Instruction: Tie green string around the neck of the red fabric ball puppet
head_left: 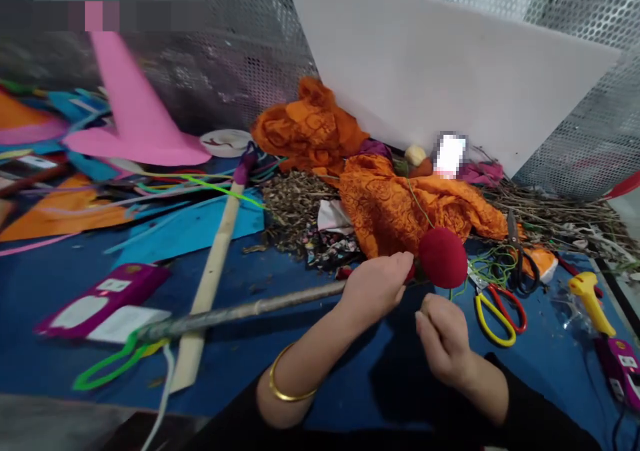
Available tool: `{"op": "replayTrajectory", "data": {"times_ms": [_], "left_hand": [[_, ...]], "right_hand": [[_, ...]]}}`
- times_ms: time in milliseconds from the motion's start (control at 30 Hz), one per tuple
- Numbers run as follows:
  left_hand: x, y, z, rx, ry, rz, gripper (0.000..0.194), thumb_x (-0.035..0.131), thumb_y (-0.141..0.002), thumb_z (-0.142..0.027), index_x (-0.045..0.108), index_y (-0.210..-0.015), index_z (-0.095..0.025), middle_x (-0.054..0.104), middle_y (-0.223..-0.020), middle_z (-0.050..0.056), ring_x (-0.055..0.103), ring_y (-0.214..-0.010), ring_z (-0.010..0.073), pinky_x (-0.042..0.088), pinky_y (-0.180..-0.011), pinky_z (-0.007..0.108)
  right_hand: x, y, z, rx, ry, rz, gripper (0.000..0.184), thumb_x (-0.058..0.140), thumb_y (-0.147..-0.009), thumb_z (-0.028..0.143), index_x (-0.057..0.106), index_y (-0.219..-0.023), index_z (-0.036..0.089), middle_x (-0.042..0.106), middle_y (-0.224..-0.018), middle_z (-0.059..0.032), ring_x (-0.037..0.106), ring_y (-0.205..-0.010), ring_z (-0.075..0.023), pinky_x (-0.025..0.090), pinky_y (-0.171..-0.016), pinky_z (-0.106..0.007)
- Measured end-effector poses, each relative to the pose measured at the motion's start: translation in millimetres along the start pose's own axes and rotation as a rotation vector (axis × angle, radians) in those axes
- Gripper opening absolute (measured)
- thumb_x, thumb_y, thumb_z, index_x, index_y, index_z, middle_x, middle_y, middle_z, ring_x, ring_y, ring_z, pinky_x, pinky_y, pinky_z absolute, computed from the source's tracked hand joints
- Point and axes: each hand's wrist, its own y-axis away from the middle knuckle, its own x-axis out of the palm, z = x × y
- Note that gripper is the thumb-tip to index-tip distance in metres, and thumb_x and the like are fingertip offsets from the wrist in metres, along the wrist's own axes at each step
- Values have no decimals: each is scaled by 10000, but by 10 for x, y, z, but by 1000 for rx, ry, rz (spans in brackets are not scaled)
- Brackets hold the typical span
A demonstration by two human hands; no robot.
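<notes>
My left hand [376,284] is closed around a long grey stick [240,312] that runs off to the left, just below the red ball [443,257] at its tip. My right hand [443,341] sits below the ball with its fingers curled; a thin green thread [453,293] hangs between it and the ball, and whether the fingers pinch it is unclear. A gold bangle [280,384] is on my left wrist. Orange patterned fabric [400,204] lies just behind the ball.
Yellow-and-red scissors [500,311] and a yellow glue gun [593,301] lie to the right. A wooden strip [213,277], pink foam sheets [135,117], a purple packet [100,301], dry twigs [550,214] and a white board [450,64] crowd the blue table [60,277].
</notes>
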Motion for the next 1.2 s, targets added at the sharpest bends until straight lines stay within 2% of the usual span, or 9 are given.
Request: {"op": "replayTrajectory", "data": {"times_ms": [100, 367, 500, 600, 667, 800, 967, 1067, 1200], "left_hand": [[28, 2, 2, -29, -1, -21, 149, 433, -850, -129, 530, -957, -169, 656, -846, 87, 671, -836, 259, 492, -702, 332], [111, -20, -2, -12, -7, -58, 152, 394, -894, -137, 531, -955, -157, 655, -846, 82, 672, -811, 238, 501, -664, 305], [115, -11, -23, 1, -36, -65, 155, 400, -891, -127, 534, -965, -150, 654, -862, 89, 672, -808, 231, 502, -667, 295], [164, -12, -45, 40, -33, -40, 140, 425, -881, -128, 541, -959, -140, 659, -848, 89, 675, -789, 238, 512, -666, 308], [222, -10, -76, 101, 10, -19, 123, 443, -890, -155, 548, -953, -145, 667, -832, 79, 678, -779, 239, 520, -668, 317], [310, 25, -183, 274, 74, 40, 155, 416, -927, -164, 561, -980, -153, 693, -875, 76, 685, -789, 225, 534, -669, 311], [266, 108, -280, 384, -9, 94, 148, 416, -905, -108, 551, -959, -135, 684, -819, 80, 683, -734, 247, 539, -610, 338], [221, 145, -290, 459, -40, 90, 137, 450, -874, -73, 548, -933, -147, 676, -800, 68, 678, -713, 238, 531, -594, 323], [190, 171, -292, 513, -70, 71, 124, 476, -852, -66, 546, -888, -162, 667, -782, 48, 662, -676, 214, 507, -570, 290]], "right_hand": [[49, 1, 49, -229, 225, 78, 221, 433, -881, 100, 378, -709, 226, 392, -598, 18, 363, -564, -156, 257, -531, -309], [114, -17, 74, -349, 379, 180, 248, 412, -881, 101, 374, -674, 232, 403, -545, 18, 335, -513, -156, 234, -478, -315], [-99, -108, 153, -262, 172, 212, 189, 417, -904, 119, 465, -743, 205, 539, -628, -26, 515, -589, -162, 409, -511, -289], [-344, -229, 215, -215, 27, 216, 152, 435, -920, 105, 557, -865, 178, 667, -812, -87, 660, -858, -199, 554, -720, -326], [-493, -299, 215, -233, 33, 203, 163, 464, -914, 82, 601, -932, 169, 703, -897, -102, 670, -972, -206, 565, -819, -344], [-697, -372, 89, -237, 168, 187, 169, 541, -902, 94, 674, -970, 174, 730, -957, -101, 687, -944, -187, 561, -833, -320], [-824, -406, -118, 7, 58, 186, 156, 599, -898, 216, 751, -869, 199, 755, -901, -67, 693, -870, -180, 538, -781, -293], [-848, -415, -224, 292, -200, 225, 200, 631, -873, 305, 776, -810, 184, 737, -786, -49, 658, -742, -163, 501, -676, -266], [-789, -409, -406, 701, -428, 219, 229, 696, -789, 368, 789, -808, 159, 646, -575, -4, 464, -511, -91, 356, -505, -230]]}}
